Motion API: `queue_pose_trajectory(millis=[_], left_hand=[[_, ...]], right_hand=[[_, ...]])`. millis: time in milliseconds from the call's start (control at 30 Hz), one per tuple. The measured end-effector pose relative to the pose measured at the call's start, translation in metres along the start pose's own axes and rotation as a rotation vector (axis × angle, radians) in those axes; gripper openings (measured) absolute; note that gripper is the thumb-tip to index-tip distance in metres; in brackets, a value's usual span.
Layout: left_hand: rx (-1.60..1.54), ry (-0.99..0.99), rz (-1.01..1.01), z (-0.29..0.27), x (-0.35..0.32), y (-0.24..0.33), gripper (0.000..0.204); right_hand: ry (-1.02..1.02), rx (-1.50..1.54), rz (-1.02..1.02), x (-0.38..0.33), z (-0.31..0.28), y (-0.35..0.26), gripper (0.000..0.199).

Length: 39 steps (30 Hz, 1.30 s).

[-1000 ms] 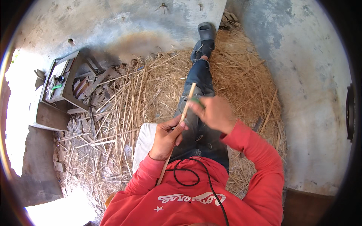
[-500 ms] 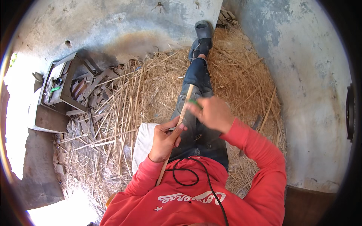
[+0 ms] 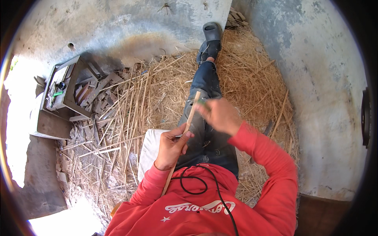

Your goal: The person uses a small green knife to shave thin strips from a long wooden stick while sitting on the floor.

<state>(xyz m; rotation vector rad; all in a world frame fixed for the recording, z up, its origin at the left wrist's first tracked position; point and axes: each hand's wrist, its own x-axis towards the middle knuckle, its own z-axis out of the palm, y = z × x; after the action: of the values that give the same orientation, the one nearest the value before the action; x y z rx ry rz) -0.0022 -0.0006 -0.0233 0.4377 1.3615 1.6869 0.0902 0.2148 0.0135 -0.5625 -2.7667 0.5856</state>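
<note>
Person seated on the floor among straw, one leg stretched out toward the far wall.

Progress, as judged: a long pale cane strip [image 3: 186, 131] is in hand and being worked near its far end. Many split strips and shavings [image 3: 118, 118] lie spread over the floor to the person's left, which suggests a good deal of splitting or paring is done already. The piece in hand looks only partly worked; how much is left on it cannot be told, since the far end is blurred.

Grip:
- Left hand [image 3: 171, 147]: closed round the middle of the strip, thumb laid on top, fingers curled beneath. The strip runs slantwise over the lap, its near end passing down beside the left sleeve.
- Right hand [image 3: 220, 116]: closed, blurred, at the strip's far end. Something small and green [image 3: 203, 103] shows at the fingertips, likely a tool handle; no blade can be made out.

Surroundings: a low wooden frame [image 3: 63, 92] with scrap pieces stands by the left wall, a white cushion [image 3: 149, 151] lies under the person's left side, and a black cable [image 3: 197, 185] loops over the red jumper.
</note>
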Motion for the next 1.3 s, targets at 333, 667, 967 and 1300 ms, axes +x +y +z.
queue_pose_trajectory(millis=[333,667,967,1300], left_hand=[[0.036,-0.112,-0.032,-0.001,-0.007,0.003,0.038],[-0.233,-0.063,-0.098,-0.007,0.003,0.008,0.032],[-0.227,-0.106,-0.14,0.0,0.01,0.013,0.033],[-0.256,-0.132,-0.189,0.016,0.019,0.015,0.039]], right_hand=[[0.117,0.166,0.261,0.03,-0.016,0.043,0.07],[0.243,0.424,0.269,0.017,-0.069,0.048,0.048],[0.457,-0.544,0.157,-0.011,-0.04,0.108,0.04],[-0.031,0.085,-0.023,-0.043,-0.022,-0.019,0.051]])
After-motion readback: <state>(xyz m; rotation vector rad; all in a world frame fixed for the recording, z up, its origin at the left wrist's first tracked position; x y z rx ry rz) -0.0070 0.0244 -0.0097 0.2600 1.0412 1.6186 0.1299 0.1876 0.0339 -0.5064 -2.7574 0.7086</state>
